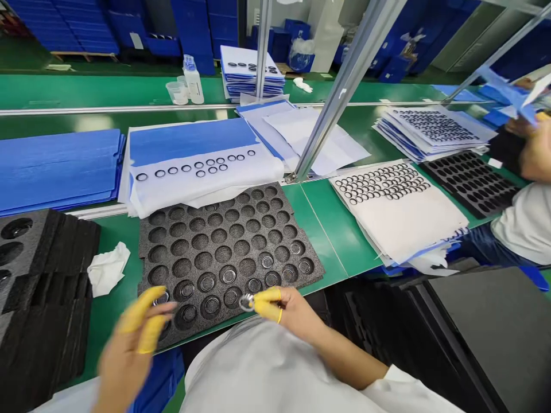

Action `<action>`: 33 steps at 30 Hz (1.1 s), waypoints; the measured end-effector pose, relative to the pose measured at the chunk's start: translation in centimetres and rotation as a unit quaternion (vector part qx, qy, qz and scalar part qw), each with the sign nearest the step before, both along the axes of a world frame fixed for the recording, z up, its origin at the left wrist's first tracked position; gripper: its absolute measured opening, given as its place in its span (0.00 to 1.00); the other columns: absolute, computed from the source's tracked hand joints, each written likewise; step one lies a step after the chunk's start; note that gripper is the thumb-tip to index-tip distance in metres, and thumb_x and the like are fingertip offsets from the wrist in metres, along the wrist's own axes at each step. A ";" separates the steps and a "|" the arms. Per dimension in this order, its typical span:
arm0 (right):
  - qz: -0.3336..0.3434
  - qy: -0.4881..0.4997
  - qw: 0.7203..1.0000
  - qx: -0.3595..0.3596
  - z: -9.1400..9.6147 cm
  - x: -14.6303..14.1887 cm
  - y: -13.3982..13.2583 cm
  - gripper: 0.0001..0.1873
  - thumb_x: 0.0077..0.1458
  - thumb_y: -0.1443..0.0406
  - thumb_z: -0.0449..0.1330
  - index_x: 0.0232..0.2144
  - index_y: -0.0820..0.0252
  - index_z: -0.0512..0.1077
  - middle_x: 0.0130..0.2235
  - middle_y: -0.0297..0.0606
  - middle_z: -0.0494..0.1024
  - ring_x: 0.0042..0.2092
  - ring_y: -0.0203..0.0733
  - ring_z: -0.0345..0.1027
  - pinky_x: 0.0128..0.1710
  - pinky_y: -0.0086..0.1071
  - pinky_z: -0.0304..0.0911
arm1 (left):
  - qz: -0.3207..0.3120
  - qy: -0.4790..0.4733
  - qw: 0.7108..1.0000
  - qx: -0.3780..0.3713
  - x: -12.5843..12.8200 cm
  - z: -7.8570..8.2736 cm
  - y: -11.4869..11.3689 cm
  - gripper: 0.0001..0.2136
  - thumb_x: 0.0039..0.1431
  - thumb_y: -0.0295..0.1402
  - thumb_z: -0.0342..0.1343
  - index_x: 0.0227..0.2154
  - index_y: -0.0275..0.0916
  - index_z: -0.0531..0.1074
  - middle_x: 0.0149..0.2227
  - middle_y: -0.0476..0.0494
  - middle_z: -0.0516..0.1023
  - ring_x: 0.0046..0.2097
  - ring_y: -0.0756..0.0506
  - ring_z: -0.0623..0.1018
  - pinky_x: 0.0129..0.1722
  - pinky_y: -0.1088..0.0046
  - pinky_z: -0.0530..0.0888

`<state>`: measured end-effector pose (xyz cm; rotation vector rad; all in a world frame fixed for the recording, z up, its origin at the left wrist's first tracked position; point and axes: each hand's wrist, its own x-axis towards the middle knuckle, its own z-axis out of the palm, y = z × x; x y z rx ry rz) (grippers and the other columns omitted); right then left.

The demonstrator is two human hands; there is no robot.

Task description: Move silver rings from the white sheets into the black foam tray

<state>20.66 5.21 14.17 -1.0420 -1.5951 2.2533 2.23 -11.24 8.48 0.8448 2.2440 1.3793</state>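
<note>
My right hand [286, 310] pinches a small metal ring [247, 302] between two fingers in yellow finger cots. Below it lies a black foam tray [224, 252] with round recesses, and several metal rings sit in its lower recesses. My left hand [129, 350], blurred and also wearing yellow cots, hovers with fingers apart over the tray's lower left corner. It appears to hold nothing. Beyond the tray, a white sheet on blue backing [206, 189] carries a row of several dark-edged rings.
A stack of black foam trays [38, 292] and a white cloth [108, 268] lie left on the green bench. Right stand ring-covered sheets [398, 212] and another foam tray [471, 183]. A co-worker's hand [531, 152] works far right. Metal uprights [344, 86] rise behind.
</note>
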 end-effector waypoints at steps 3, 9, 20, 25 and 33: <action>0.062 -0.004 0.996 0.059 -1.2 0.6 -0.7 0.25 0.47 0.43 0.71 0.29 0.59 0.84 0.26 0.33 0.70 0.29 0.33 0.54 0.29 0.31 0.50 | -0.126 -0.083 0.987 0.046 2.7 0.2 -0.2 0.20 0.71 0.48 0.49 0.56 0.46 0.77 0.50 0.40 0.83 0.40 0.44 0.84 0.39 0.65 0.83; -0.012 0.010 1.000 0.027 -2.3 1.6 0.3 0.22 0.44 0.46 0.74 0.29 0.58 0.85 0.25 0.31 0.70 0.29 0.33 0.52 0.31 0.30 0.52 | -0.204 -0.055 0.974 0.086 5.8 -0.4 2.9 0.17 0.73 0.41 0.49 0.46 0.42 0.82 0.31 0.46 0.83 0.26 0.50 0.79 0.28 0.75 0.79; -0.255 0.113 0.931 -0.237 -1.7 3.5 4.2 0.20 0.44 0.54 0.77 0.37 0.55 0.82 0.33 0.34 0.73 0.28 0.28 0.56 0.20 0.20 0.46 | -0.190 0.161 0.968 0.042 2.4 -5.7 8.4 0.11 0.67 0.35 0.56 0.33 0.43 0.82 0.44 0.36 0.83 0.52 0.34 0.76 0.56 0.46 0.73; -0.293 0.130 0.914 -0.250 -1.8 4.4 4.9 0.21 0.42 0.55 0.79 0.36 0.57 0.81 0.31 0.31 0.70 0.26 0.26 0.54 0.19 0.17 0.46 | -0.208 0.163 0.964 0.016 2.0 -5.2 8.3 0.10 0.66 0.35 0.56 0.32 0.42 0.81 0.41 0.34 0.83 0.51 0.32 0.76 0.56 0.41 0.71; -0.278 0.153 0.920 -0.228 -0.6 4.1 4.8 0.25 0.44 0.48 0.76 0.36 0.58 0.80 0.25 0.26 0.62 0.23 0.25 0.42 0.16 0.18 0.35 | -0.260 -0.058 0.964 0.018 8.1 -1.2 9.3 0.20 0.72 0.45 0.48 0.56 0.41 0.75 0.44 0.38 0.84 0.41 0.44 0.83 0.43 0.64 0.81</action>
